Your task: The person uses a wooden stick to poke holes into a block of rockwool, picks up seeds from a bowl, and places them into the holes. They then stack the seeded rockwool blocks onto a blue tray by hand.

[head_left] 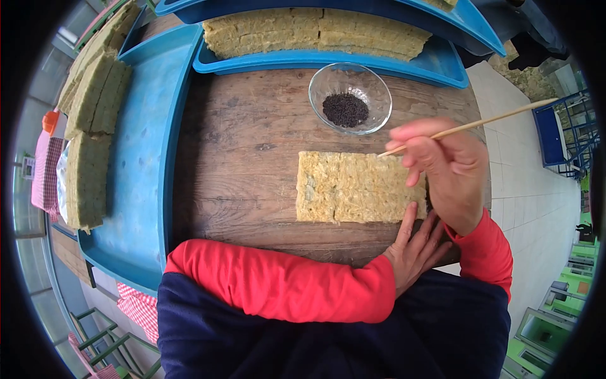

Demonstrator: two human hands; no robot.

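A pale yellow, fibrous slab (353, 189) that looks like rockwool, scored into small blocks, lies flat on the wooden table. My right hand (451, 167) is over its right side, fingers closed round a thin wooden stick (499, 117). The stick's pale tip points left and overlaps the slab's far edge. At the slab's near right corner, my left hand (418, 249) lies with fingers stretched out, one fingertip on the edge. Just beyond the slab stands a clear glass bowl (320, 104) holding small dark seed-like grains (345, 110).
Brown wooden tabletop (240, 145) spreads around the slab. On the left is a long blue tray (142, 139), with stacked slabs (95, 101) along its outer side. Another blue tray (265, 63) at the back carries more slabs (315, 31). A blue crate (555, 142) stands off to the right.
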